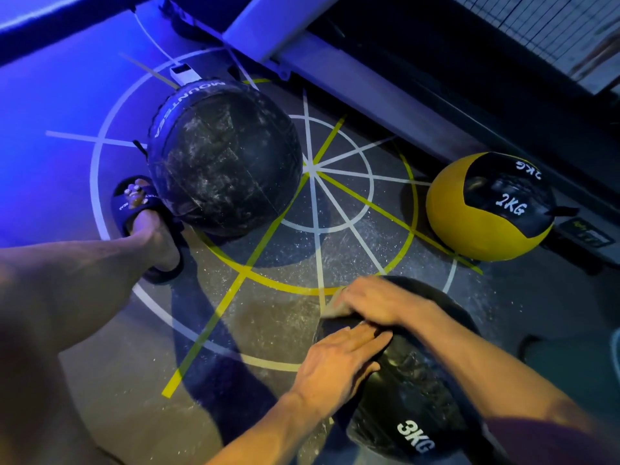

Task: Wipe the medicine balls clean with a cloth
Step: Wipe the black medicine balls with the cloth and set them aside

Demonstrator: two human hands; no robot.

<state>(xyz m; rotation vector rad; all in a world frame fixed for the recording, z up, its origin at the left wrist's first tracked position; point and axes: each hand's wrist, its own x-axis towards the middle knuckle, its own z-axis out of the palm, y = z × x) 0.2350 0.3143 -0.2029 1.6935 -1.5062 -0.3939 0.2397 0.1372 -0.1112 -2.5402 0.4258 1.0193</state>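
My right hand (375, 302) presses a pale cloth (335, 308) onto the smooth black 3KG ball (412, 391) by my knees, left hand (339, 360) flat and steadying it, while the big black ball (224, 159) remains chalk-streaked and the rounded yellow 2KG ball (489, 206) looks untouched.

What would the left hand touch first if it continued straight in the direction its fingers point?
Probably the right hand: the left hand lies flat on the 3KG medicine ball, fingers pointing up-right toward it, nearly touching already.
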